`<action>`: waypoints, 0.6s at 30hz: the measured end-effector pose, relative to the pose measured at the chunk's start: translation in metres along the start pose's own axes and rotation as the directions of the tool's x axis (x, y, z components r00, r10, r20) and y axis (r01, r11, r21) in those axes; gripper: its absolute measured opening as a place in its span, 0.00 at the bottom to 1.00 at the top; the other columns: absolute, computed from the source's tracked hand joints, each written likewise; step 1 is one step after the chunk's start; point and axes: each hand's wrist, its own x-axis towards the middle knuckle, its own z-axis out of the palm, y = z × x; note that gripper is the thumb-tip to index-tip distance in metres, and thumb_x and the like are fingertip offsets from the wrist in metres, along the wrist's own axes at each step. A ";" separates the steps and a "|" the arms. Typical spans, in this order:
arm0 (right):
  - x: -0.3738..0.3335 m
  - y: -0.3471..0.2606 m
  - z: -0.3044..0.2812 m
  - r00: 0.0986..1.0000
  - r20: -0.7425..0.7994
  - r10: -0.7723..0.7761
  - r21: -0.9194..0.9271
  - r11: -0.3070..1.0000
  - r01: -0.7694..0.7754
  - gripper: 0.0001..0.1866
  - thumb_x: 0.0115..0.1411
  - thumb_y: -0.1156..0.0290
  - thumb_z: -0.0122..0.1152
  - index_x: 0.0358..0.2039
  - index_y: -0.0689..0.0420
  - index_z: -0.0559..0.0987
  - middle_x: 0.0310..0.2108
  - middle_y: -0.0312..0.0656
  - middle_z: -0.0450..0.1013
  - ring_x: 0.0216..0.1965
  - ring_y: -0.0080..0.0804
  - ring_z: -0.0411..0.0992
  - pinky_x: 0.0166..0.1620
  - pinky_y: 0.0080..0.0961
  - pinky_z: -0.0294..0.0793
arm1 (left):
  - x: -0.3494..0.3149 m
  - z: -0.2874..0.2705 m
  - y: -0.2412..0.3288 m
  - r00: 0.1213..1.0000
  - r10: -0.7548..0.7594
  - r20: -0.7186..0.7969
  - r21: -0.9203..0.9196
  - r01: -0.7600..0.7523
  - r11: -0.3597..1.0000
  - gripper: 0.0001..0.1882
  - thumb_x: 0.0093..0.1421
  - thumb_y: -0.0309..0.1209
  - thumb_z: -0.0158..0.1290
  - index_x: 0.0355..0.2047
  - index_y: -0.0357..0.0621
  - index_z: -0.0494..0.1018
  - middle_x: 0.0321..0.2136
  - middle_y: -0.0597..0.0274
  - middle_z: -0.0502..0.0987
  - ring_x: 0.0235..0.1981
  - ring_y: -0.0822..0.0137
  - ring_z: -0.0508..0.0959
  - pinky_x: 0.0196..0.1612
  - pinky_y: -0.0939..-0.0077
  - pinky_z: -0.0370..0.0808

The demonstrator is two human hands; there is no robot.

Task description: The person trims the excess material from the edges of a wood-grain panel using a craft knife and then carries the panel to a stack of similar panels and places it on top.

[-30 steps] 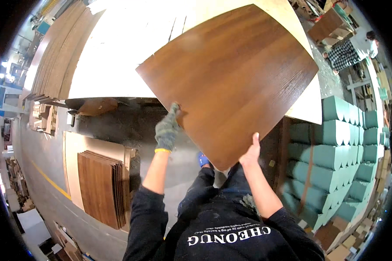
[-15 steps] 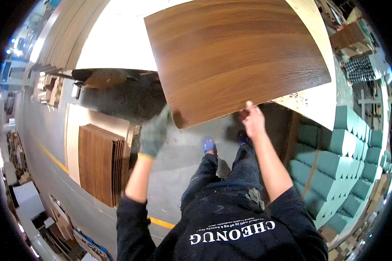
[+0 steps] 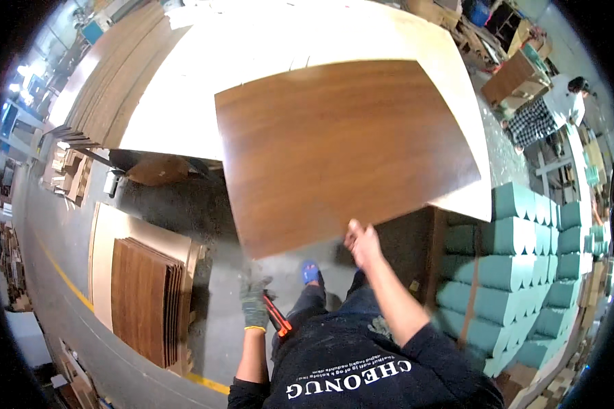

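Observation:
A brown wood-grain board (image 3: pixel 341 150) lies over the pale worktable (image 3: pixel 457 82), its near edge jutting out past the table. My bare right hand (image 3: pixel 363 244) grips that near edge, thumb on top and fingers underneath. Below the board's near left corner is my left hand (image 3: pixel 254 305), in a grey-green knit glove with a yellow cuff. Its fingers close round an orange-and-black tool (image 3: pixel 278 317) that looks like a utility knife, pointing back toward my lap. The blade end is hidden by the glove.
On the floor at left, a stack of brown boards (image 3: pixel 143 300) rests on a pale panel. Long panels (image 3: pixel 116 75) are piled on the table's left. Strapped green bundles (image 3: pixel 498 273) stand at right. Another person (image 3: pixel 546 112) is at the far right.
The board has come lower in the picture, partly as the view shifted. My left hand has dropped away from its near left corner, and the orange tool now shows. My right hand still grips the edge.

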 end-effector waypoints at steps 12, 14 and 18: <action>-0.074 -0.082 -0.266 0.507 -0.811 -0.293 0.159 0.723 0.672 0.33 0.58 0.53 0.54 0.55 0.64 0.61 0.52 0.52 0.65 0.54 0.44 0.63 0.56 0.41 0.62 | 0.054 -0.092 0.038 0.917 -0.035 -0.397 -0.451 -0.162 0.877 0.12 0.52 0.23 0.45 0.15 0.52 0.59 0.10 0.71 0.56 0.10 0.73 0.57 0.14 0.78 0.56; -0.058 -0.090 -0.324 0.448 -0.686 -0.573 -0.416 0.814 0.405 0.33 0.57 0.56 0.58 0.54 0.67 0.62 0.47 0.51 0.68 0.49 0.39 0.67 0.52 0.32 0.65 | 0.071 -0.102 0.034 0.929 -0.066 -0.365 -0.433 -0.107 0.895 0.11 0.54 0.26 0.45 0.17 0.52 0.61 0.10 0.71 0.59 0.10 0.73 0.59 0.14 0.77 0.58; -0.037 -0.119 -0.288 0.879 -0.374 -0.295 -0.652 0.758 -0.023 0.31 0.53 0.49 0.61 0.42 0.67 0.75 0.38 0.46 0.75 0.41 0.36 0.72 0.44 0.29 0.68 | 0.076 -0.064 0.079 0.882 -0.083 -0.465 -0.406 -0.128 0.905 0.07 0.57 0.30 0.44 0.21 0.51 0.66 0.12 0.70 0.63 0.10 0.72 0.60 0.15 0.76 0.61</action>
